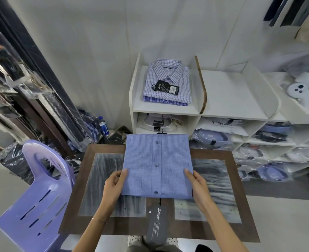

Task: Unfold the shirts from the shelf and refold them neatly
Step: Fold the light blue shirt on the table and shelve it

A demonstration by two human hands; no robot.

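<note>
A folded blue checked shirt [157, 166] lies button side up over the small table [241, 202], its far edge reaching past the table's back. My left hand [113, 188] grips its near left edge, thumb on top. My right hand [199, 188] grips the near right edge the same way. A dark hang tag [157, 222] trails from the shirt's near end toward me. On the white shelf [165, 109] behind sits a stack of folded checked shirts [166, 82], the top one with a black tag.
A purple plastic chair [35, 197] stands left of the table. Cubbies with bagged shirts [270, 142] fill the right. Wrapped dark garments [22, 91] lean at the left. A blue bottle [103, 125] stands on the floor. The shelf section [235, 93] right of the stack is bare.
</note>
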